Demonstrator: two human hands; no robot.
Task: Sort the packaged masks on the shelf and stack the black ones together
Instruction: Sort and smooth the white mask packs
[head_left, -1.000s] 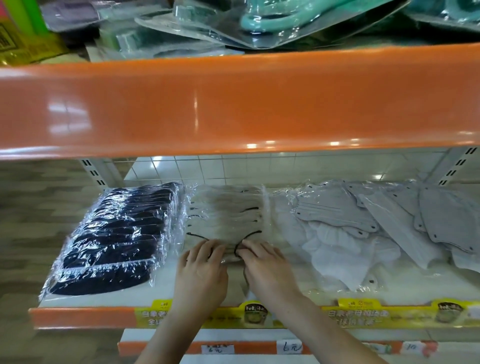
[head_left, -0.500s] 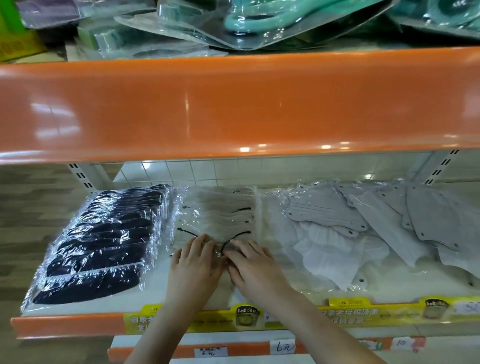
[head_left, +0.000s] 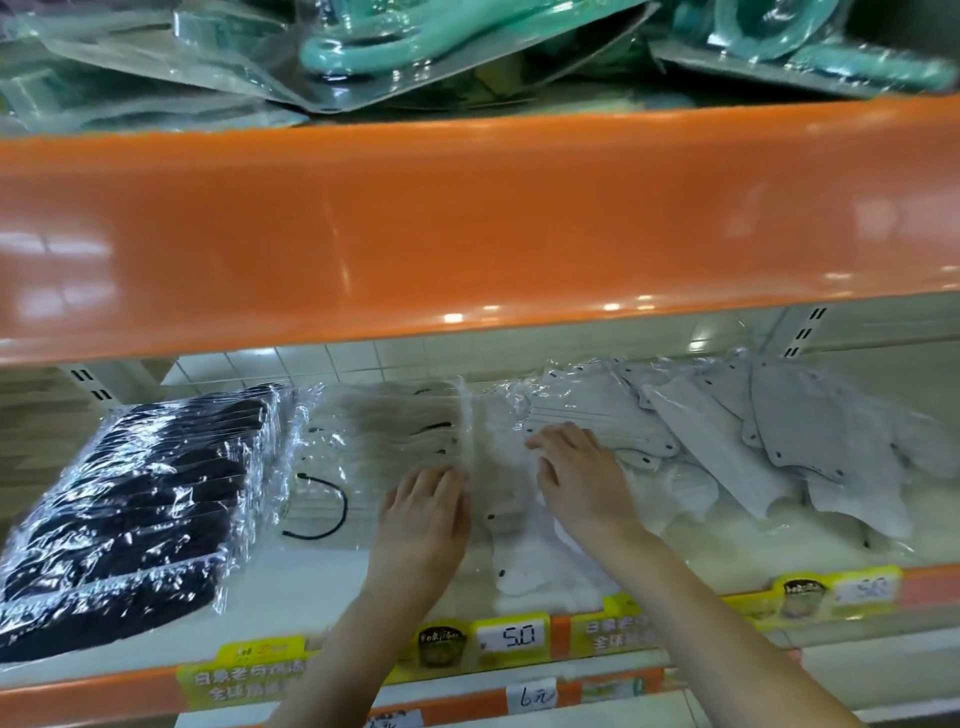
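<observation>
Item 1: black packaged masks (head_left: 135, 514), 1 overlapping stack in clear film, far left of the shelf (head_left: 311, 587), apart from both hands.

Item 2: beige packaged masks with black ear loops (head_left: 374, 457), centre, just beside the black stack. Left hand (head_left: 421, 519) rests flat on the right edge of this pile, fingers straight and close together, pinching nothing.

Item 3: loose white and grey masks (head_left: 779, 441), right half, scattered and overlapping. Right hand (head_left: 582, 478) lies on their near-left edge, fingers spread and slightly bent; whether it grips film cannot be told.

Handling note: the step appears to be squaring the light piles. Press flat and slide packets by their edges; slick film likely slips. Keep the beige pile clear of the black stack.
</observation>
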